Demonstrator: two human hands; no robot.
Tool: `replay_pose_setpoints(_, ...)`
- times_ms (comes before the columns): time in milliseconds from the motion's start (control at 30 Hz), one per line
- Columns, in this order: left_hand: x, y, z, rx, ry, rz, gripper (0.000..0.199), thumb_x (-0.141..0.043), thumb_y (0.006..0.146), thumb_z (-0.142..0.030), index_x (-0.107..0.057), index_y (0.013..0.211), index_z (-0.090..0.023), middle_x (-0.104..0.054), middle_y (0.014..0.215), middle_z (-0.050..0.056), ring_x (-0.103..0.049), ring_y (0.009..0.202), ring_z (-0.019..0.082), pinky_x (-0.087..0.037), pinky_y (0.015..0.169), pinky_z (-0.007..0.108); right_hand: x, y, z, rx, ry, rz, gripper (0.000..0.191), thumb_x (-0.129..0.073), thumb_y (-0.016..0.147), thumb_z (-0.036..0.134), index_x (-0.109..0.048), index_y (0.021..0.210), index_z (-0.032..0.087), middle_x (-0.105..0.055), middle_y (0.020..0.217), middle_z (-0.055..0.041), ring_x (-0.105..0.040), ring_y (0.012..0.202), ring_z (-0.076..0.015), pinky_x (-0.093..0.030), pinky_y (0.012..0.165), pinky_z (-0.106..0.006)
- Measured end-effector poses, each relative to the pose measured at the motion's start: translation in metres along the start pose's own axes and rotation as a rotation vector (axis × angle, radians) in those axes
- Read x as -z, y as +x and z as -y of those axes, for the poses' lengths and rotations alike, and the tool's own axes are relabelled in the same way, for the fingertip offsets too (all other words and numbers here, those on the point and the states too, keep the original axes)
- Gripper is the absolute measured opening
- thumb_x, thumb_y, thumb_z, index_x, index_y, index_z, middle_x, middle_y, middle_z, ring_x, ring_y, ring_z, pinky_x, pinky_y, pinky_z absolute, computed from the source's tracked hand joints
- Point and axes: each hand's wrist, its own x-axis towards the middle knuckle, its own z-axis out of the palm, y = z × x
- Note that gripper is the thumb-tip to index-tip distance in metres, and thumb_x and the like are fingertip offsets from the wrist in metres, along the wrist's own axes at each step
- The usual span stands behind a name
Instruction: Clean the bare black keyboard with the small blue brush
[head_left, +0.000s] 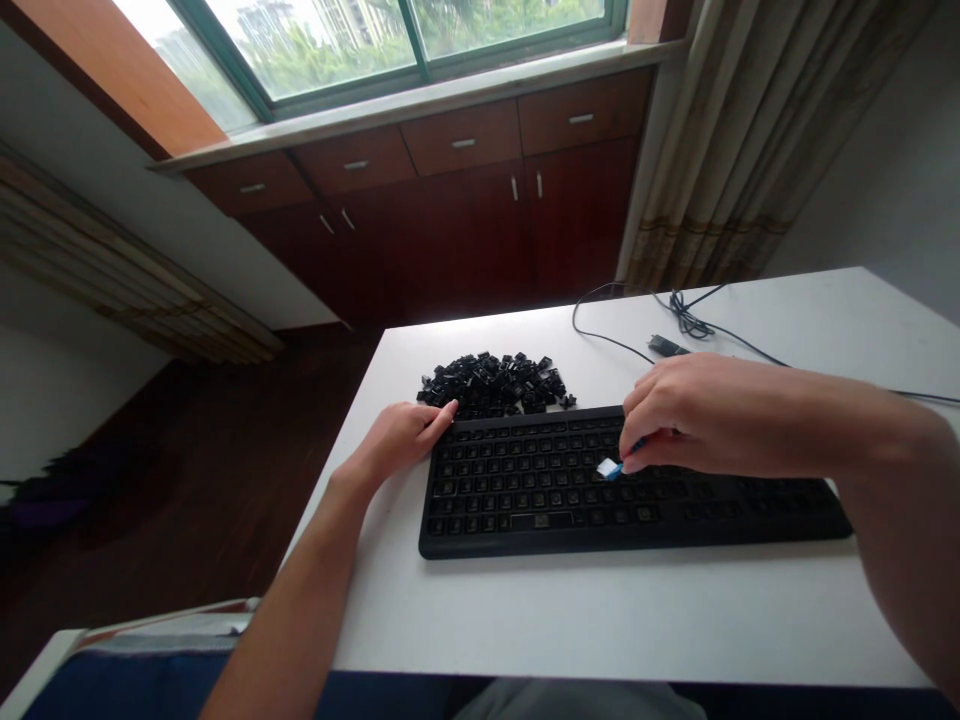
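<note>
Right hand (637, 440) pinches one white-tipped blue tool (609, 469); left hand (405, 432), grip unclear, touches one black keyboard (517, 478); keycaps (491, 382): one heap.

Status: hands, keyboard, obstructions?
Left hand at far left corner of keyboard. Right hand pinching white-and-blue tool over it. Black pieces heaped just beyond far edge.

Soft daylight, deep gloom

The window (337, 42), between eleven and twelve o'clock, was pale with glare; the desk (600, 615) looked bright. Toward eight o'clock the floor (225, 460) sank into murk. Detail on the keyboard (525, 480) was soft, and wide-angle distortion stretched the edges.
</note>
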Motion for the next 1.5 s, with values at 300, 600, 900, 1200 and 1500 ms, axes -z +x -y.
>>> replay_pose_setpoints(300, 0.0, 0.0, 0.0, 0.002, 0.0, -0.002, 0.067, -0.036, 0.104, -0.057, -0.05, 0.05, -0.018, -0.045, 0.051, 0.0, -0.032, 0.05, 0.011, -0.023, 0.061, 0.031, -0.007, 0.016, 0.002, 0.072, -0.052, -0.102, 0.017, -0.066, 0.095, 0.027, -0.083, 0.095, 0.028, -0.081, 0.09, 0.0024, -0.072, 0.082, -0.0149, -0.047, 0.075, -0.029)
replay_pose_setpoints(600, 0.001, 0.0, -0.001, 0.016, 0.011, 0.003, 0.068, -0.035, 0.103, -0.058, -0.047, 0.05, -0.018, -0.044, 0.051, 0.0, -0.032, 0.05, 0.011, -0.021, 0.06, 0.031, -0.004, 0.016, 0.003, 0.069, -0.188, -0.284, 0.026, -0.057, 0.101, 0.035, -0.08, 0.095, 0.025, -0.079, 0.089, -0.0002, -0.069, 0.079, -0.017, -0.043, 0.076, -0.035)
replay_pose_setpoints(900, -0.001, 0.0, 0.002, 0.006, 0.002, 0.007, 0.067, -0.035, 0.104, -0.057, -0.043, 0.051, -0.018, -0.037, 0.05, -0.002, -0.03, 0.05, 0.011, -0.022, 0.061, 0.032, -0.011, 0.016, 0.011, 0.083, -0.004, -0.036, 0.017, -0.065, 0.096, 0.027, -0.082, 0.094, 0.027, -0.08, 0.087, 0.0013, -0.073, 0.081, -0.0154, -0.048, 0.076, -0.03)
replay_pose_setpoints(1200, -0.002, -0.002, 0.004, 0.001, -0.014, 0.001, 0.067, -0.036, 0.104, -0.056, -0.045, 0.05, -0.019, -0.035, 0.049, -0.002, -0.028, 0.049, 0.011, -0.021, 0.061, 0.032, -0.012, 0.02, 0.023, 0.161, 0.069, 0.011, 0.015, -0.066, 0.095, 0.028, -0.081, 0.093, 0.029, -0.08, 0.087, 0.0045, -0.07, 0.078, -0.013, -0.045, 0.075, -0.027)
replay_pose_setpoints(1500, 0.0, -0.002, 0.003, -0.02, -0.018, -0.01, 0.067, -0.035, 0.104, -0.056, -0.04, 0.049, -0.018, -0.033, 0.049, -0.002, -0.026, 0.049, 0.01, -0.021, 0.06, 0.031, -0.022, 0.03, 0.02, 0.131, -0.311, -0.349, 0.033, -0.049, 0.105, 0.033, -0.08, 0.096, 0.026, -0.075, 0.077, -0.0009, -0.063, 0.071, -0.0176, -0.04, 0.078, -0.037)
